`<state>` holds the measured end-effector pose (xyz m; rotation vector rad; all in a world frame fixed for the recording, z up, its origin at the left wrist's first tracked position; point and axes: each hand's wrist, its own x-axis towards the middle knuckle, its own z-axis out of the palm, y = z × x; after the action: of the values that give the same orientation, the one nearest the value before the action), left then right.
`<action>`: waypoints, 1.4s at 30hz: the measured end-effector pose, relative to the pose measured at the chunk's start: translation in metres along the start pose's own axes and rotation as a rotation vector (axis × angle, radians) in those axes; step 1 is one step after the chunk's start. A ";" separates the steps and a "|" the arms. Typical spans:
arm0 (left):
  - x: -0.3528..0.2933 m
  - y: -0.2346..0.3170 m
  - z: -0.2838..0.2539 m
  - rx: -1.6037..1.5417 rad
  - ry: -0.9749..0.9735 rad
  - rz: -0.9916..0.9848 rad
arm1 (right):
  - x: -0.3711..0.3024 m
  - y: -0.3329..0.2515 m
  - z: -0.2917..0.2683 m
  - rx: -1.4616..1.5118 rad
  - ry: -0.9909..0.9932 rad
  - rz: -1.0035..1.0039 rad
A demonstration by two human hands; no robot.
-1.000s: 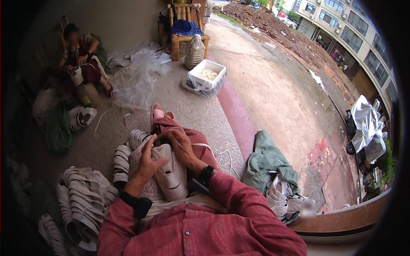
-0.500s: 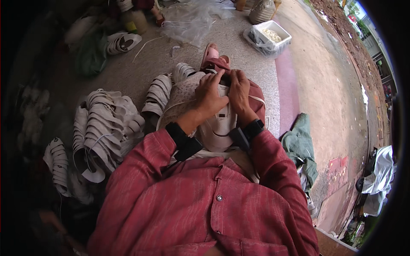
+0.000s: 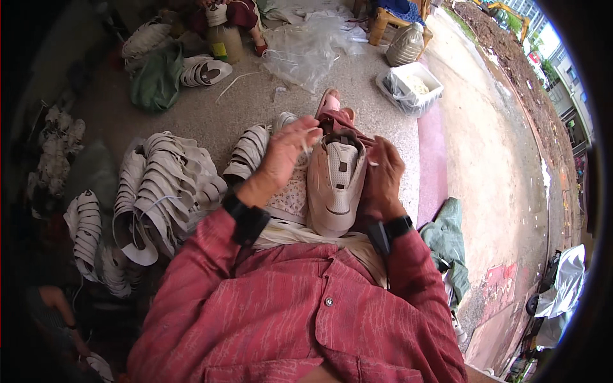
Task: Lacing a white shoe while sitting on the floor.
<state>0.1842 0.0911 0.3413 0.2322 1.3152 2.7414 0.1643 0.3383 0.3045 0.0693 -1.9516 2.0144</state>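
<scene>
A pale beige shoe upper lies across my lap, its collar opening away from me and its perforated tongue and eyelet slots facing up. My left hand is raised just left of the collar, slightly blurred, with a thin white shoelace at its fingers. On the other side, my right hand is closed near the eyelets, a short white bit of lace showing at its fingertips. Much of the lace is hidden or too thin to follow. Both hands are apart from the upper.
Stacked white shoe uppers stand on the floor at my left. Farther off are a white tub wrapped in plastic, clear plastic sheeting and a green sack. Green cloth lies at my right. Other people sit far ahead and at lower left.
My hands have parted from the top of the upper, the left to the left and the right to the right. The upper is now uncovered. The view has tilted up slightly.
</scene>
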 end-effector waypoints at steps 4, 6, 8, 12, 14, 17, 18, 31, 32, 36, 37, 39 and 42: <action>-0.016 0.051 -0.003 -0.004 0.071 0.049 | -0.032 -0.044 -0.028 0.114 -0.050 0.171; -0.019 0.050 0.003 0.050 0.046 0.060 | -0.045 -0.049 -0.034 0.089 -0.108 0.216; -0.029 0.034 0.022 0.501 -0.016 -0.104 | -0.059 -0.040 -0.038 0.077 -0.330 0.266; -0.037 -0.024 0.030 1.037 -0.253 0.090 | -0.074 -0.035 -0.024 0.124 -0.352 0.258; -0.039 -0.026 0.042 1.065 -0.235 0.079 | -0.074 -0.034 -0.027 0.130 -0.337 0.273; -0.039 -0.028 0.044 1.109 -0.226 0.113 | -0.074 -0.031 -0.030 0.027 -0.378 0.264; -0.039 -0.030 0.043 1.125 -0.235 0.154 | -0.076 -0.022 -0.030 0.028 -0.355 0.129; -0.040 -0.032 0.035 1.073 -0.220 0.108 | -0.077 -0.035 -0.015 -0.355 -0.355 -0.212; -0.040 -0.031 0.035 1.080 -0.219 0.104 | -0.077 -0.036 -0.015 -0.361 -0.360 -0.213; -0.041 -0.033 0.035 1.072 -0.220 0.121 | -0.079 -0.036 -0.013 -0.348 -0.361 -0.240; -0.040 -0.033 0.034 1.066 -0.214 0.120 | -0.079 -0.035 -0.012 -0.329 -0.362 -0.250; -0.040 -0.035 0.033 1.029 -0.223 0.197 | -0.077 -0.039 -0.011 -0.468 -0.388 -0.340; -0.040 -0.032 0.033 1.011 -0.224 0.187 | -0.073 -0.047 -0.007 -0.618 -0.450 -0.420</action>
<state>0.2300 0.1307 0.3327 0.7125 2.5449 1.8104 0.2472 0.3310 0.3305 0.7622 -2.4806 1.1380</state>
